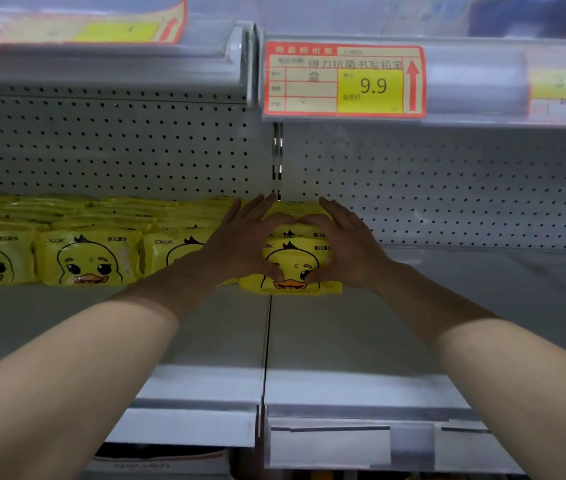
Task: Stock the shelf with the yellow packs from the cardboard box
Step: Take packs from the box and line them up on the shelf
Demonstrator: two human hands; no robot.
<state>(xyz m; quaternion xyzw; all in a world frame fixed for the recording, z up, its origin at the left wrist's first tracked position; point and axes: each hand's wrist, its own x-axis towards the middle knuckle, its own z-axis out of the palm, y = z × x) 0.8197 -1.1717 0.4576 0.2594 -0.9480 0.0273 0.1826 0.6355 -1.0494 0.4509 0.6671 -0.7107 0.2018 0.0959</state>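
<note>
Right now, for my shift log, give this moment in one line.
left hand: holds yellow packs | right hand: same | packs: on shelf, beside row

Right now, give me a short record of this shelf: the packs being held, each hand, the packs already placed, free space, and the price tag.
held packs: yellow, duck face, set on the shelf
left hand: grips their left side, thumb on front
right hand: grips their right side, thumb on front
placed packs: row to the left of the hands
free space: grey shelf shows right of the hands
price tag: on the rail above, reads 9.9
</note>
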